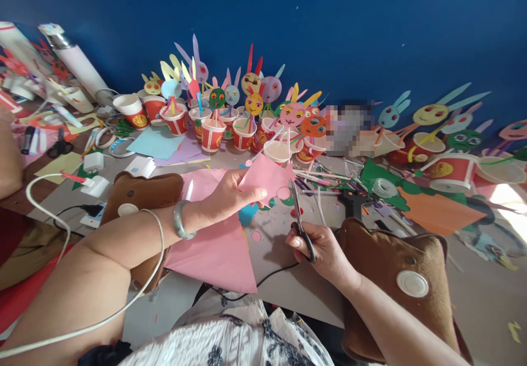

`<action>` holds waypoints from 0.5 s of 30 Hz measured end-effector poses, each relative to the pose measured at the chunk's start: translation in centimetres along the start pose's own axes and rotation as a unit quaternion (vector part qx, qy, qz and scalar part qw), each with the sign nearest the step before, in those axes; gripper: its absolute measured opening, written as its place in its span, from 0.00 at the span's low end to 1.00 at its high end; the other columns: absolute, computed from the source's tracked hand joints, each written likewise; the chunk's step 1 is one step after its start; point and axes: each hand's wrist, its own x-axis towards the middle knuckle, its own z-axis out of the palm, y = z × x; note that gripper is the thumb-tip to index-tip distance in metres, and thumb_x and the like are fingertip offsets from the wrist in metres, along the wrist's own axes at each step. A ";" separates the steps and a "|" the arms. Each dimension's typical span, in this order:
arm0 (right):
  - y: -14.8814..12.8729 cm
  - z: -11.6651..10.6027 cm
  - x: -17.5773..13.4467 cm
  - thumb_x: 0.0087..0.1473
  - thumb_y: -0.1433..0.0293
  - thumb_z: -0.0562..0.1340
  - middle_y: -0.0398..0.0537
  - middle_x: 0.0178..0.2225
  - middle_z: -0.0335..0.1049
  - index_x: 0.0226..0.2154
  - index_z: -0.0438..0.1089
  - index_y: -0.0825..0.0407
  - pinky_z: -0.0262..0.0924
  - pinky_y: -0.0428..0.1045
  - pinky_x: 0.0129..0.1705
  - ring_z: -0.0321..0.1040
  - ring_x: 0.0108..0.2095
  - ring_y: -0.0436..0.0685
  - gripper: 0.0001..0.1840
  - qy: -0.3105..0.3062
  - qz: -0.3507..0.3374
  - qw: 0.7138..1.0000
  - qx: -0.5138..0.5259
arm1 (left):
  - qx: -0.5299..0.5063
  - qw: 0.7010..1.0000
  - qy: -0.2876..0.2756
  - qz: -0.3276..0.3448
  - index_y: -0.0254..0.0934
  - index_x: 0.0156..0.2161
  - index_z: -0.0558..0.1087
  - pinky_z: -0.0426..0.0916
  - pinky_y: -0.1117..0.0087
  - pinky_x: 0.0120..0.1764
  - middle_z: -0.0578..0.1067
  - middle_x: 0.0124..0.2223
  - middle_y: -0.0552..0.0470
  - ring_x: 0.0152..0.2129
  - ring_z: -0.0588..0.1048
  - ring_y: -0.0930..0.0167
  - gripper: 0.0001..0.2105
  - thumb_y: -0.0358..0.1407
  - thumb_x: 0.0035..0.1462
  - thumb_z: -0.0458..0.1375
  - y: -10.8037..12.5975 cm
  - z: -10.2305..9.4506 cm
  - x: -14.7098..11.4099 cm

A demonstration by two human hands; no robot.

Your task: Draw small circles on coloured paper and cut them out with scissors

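Between the thumb and fingers of my left hand [236, 193] is a small piece of pink paper [267, 176], held up over the table. My right hand [323, 251] is closed around the black handles of a pair of scissors [300, 226]. The blades point up and away, close to the paper's right edge; whether they touch it I cannot tell. Below my left forearm lies a large pink sheet [224, 256], with a small pink paper circle [256, 236] on the table to its right.
Paper cups [213, 135] with paper rabbit faces line the blue wall. Brown plush pouches [399, 283] lie on both sides. Straws, scraps and an orange sheet [440, 209] cover the right. A white cable [156, 267] crosses my left arm. A person's arm [9, 157] shows at far left.
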 end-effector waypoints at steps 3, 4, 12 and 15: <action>0.0 -0.1 0.0 0.47 0.46 0.67 0.41 0.13 0.65 0.22 0.69 0.54 0.50 0.46 0.21 0.56 0.17 0.48 0.27 0.010 -0.012 1.000 0.015 | 0.003 1.000 0.000 -0.004 0.33 0.28 0.71 0.68 0.75 0.27 0.75 0.25 0.53 0.23 0.74 0.75 0.06 0.34 0.52 0.60 0.0 0.0 0.0; 0.1 -0.1 0.0 0.47 0.47 0.68 0.42 0.14 0.65 0.22 0.70 0.54 0.51 0.46 0.21 0.58 0.17 0.49 0.26 0.013 -0.018 0.999 0.024 | 0.002 1.000 -0.005 -0.008 0.33 0.29 0.71 0.68 0.75 0.27 0.75 0.25 0.53 0.22 0.74 0.75 0.05 0.33 0.52 0.59 0.1 0.0 0.0; 0.6 -0.6 -0.2 0.48 0.46 0.67 0.44 0.18 0.70 0.29 0.74 0.54 0.59 0.46 0.24 0.65 0.20 0.51 0.26 0.096 -0.067 0.992 0.037 | 0.032 0.994 -0.084 -0.055 0.34 0.29 0.68 0.67 0.76 0.26 0.72 0.21 0.56 0.20 0.71 0.77 0.04 0.30 0.52 0.60 -0.5 0.5 0.2; 0.1 -0.5 -0.2 0.50 0.50 0.67 0.44 0.17 0.70 0.24 0.72 0.54 0.59 0.45 0.24 0.64 0.20 0.50 0.22 0.110 -0.065 0.992 -0.002 | 0.059 0.991 -0.111 -0.044 0.33 0.29 0.69 0.67 0.76 0.27 0.73 0.25 0.55 0.20 0.71 0.78 0.03 0.29 0.52 0.59 -1.2 0.6 0.1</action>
